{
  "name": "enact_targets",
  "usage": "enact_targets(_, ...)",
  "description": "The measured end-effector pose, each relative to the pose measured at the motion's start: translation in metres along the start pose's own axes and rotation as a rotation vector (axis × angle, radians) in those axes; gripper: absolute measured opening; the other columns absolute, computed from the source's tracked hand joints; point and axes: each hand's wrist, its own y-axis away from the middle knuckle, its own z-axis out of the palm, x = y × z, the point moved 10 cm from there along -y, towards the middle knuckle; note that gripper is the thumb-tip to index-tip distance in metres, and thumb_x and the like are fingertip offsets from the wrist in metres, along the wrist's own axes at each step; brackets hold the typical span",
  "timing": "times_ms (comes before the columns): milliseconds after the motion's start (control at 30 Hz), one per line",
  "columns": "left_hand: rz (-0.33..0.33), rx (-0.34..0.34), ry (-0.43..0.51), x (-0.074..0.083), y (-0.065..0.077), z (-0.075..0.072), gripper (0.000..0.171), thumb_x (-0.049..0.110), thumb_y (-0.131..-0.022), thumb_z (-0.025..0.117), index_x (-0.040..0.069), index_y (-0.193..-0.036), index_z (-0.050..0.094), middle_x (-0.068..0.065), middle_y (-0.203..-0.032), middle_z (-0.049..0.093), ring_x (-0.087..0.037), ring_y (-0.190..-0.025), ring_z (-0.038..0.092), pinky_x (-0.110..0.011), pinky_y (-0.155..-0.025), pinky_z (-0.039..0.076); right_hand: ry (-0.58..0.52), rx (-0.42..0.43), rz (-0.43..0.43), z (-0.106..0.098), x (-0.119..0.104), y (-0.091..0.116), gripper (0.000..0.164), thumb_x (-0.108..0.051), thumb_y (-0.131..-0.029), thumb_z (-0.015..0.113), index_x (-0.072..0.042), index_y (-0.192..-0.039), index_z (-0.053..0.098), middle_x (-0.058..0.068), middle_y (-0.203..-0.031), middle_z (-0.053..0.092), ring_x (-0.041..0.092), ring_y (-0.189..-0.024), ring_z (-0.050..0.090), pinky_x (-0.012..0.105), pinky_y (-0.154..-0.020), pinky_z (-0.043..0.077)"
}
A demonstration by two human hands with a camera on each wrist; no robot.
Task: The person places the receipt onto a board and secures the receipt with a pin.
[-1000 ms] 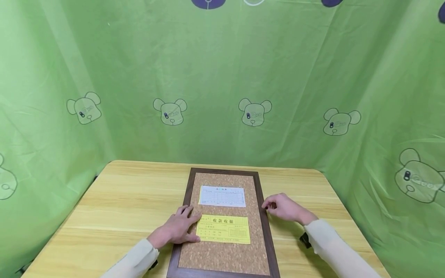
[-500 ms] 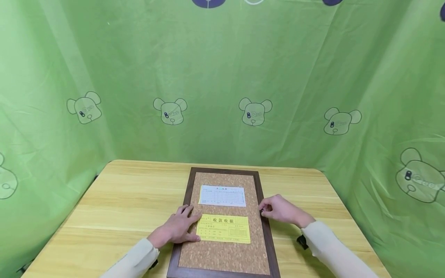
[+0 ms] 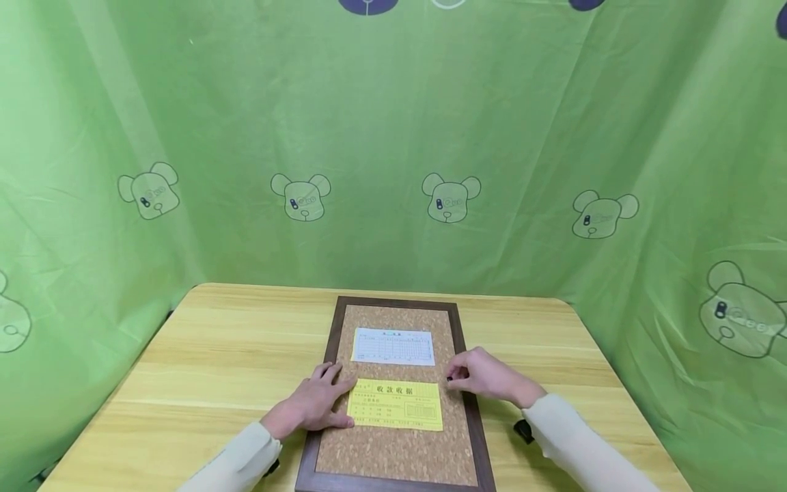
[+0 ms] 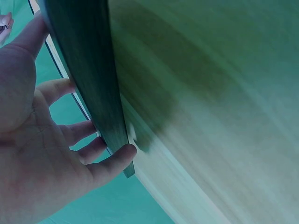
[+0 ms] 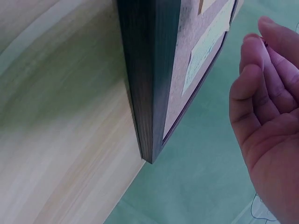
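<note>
A cork board [image 3: 393, 458] with a dark wooden frame lies on the table, bearing a yellow receipt slip [image 3: 395, 407] and, farther back, a white printed form [image 3: 396, 347]. My left hand [image 3: 310, 403] rests spread over the board's left edge, its thumb and forefinger reaching the yellow slip's left side. Beside that slip's upper right corner, my right hand [image 3: 482, 372] pinches a small dark pin-like object [image 3: 449, 378], mostly covered by the fingertips. In the right wrist view the right hand [image 5: 271, 98] has curled fingers meeting the thumb above the board.
The light wooden table [image 3: 233, 342] extends on both sides of the board. Green curtains [image 3: 381, 137] printed with bear heads hang behind it and along the sides. A black strap piece [image 3: 524, 431] shows under the right sleeve.
My right hand has moved left, from beyond the board's right frame to over the cork by the yellow slip, still pinching the small dark object. The left hand stays in place.
</note>
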Motion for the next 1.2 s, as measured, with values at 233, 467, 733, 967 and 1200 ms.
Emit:
enact_targets(233, 0.005, 0.003, 0.008, 0.0, 0.0, 0.001, 0.081, 0.057, -0.08, 0.065, 0.014, -0.145, 0.041, -0.023, -0.147, 0.028, -0.042, -0.134, 0.023, -0.058, -0.094, 0.039, 0.028, 0.028, -0.042, 0.003, -0.008, -0.005, 0.005, -0.01, -0.081, 0.074, -0.012, -0.083, 0.07, -0.013, -0.072, 0.054, 0.001, -0.063, 0.049, 0.02, -0.055, 0.046)
enact_targets(467, 0.004, -0.001, -0.003, -0.001, 0.0, 0.001, 0.079, 0.058, -0.081, 0.064, 0.015, -0.144, 0.042, -0.023, -0.148, 0.027, -0.042, -0.134, 0.023, -0.057, -0.093, 0.04, -0.013, 0.017, 0.003, 0.01, -0.013, -0.013, 0.005, -0.01, -0.081, 0.074, -0.01, -0.085, 0.072, -0.014, -0.07, 0.055, 0.002, -0.063, 0.05, 0.021, -0.056, 0.047)
enact_targets(733, 0.007, 0.003, -0.003, -0.001, 0.0, 0.001, 0.079, 0.059, -0.08, 0.064, 0.015, -0.143, 0.044, -0.023, -0.147, 0.028, -0.041, -0.134, 0.024, -0.057, -0.093, 0.04, -0.041, 0.002, 0.023, 0.019, -0.019, -0.021, 0.007, -0.01, -0.081, 0.074, -0.009, -0.088, 0.073, -0.013, -0.071, 0.058, 0.002, -0.062, 0.053, 0.021, -0.057, 0.049)
enact_targets(967, 0.007, 0.007, 0.015, -0.001, 0.0, 0.0, 0.079, 0.058, -0.08, 0.064, 0.014, -0.143, 0.044, -0.023, -0.148, 0.027, -0.042, -0.134, 0.023, -0.058, -0.093, 0.039, -0.035, 0.01, 0.032, 0.025, -0.019, -0.031, 0.009, -0.007, -0.082, 0.072, -0.008, -0.09, 0.074, -0.013, -0.074, 0.062, 0.001, -0.065, 0.056, 0.02, -0.06, 0.05)
enact_targets(1200, 0.01, 0.013, 0.016, -0.001, 0.001, 0.0, 0.079, 0.057, -0.08, 0.065, 0.014, -0.143, 0.044, -0.023, -0.147, 0.027, -0.042, -0.134, 0.023, -0.058, -0.092, 0.04, -0.075, -0.023, 0.057, 0.032, -0.018, -0.037, 0.011, -0.006, -0.081, 0.073, -0.007, -0.092, 0.074, -0.009, -0.077, 0.065, 0.002, -0.069, 0.057, 0.02, -0.064, 0.05)
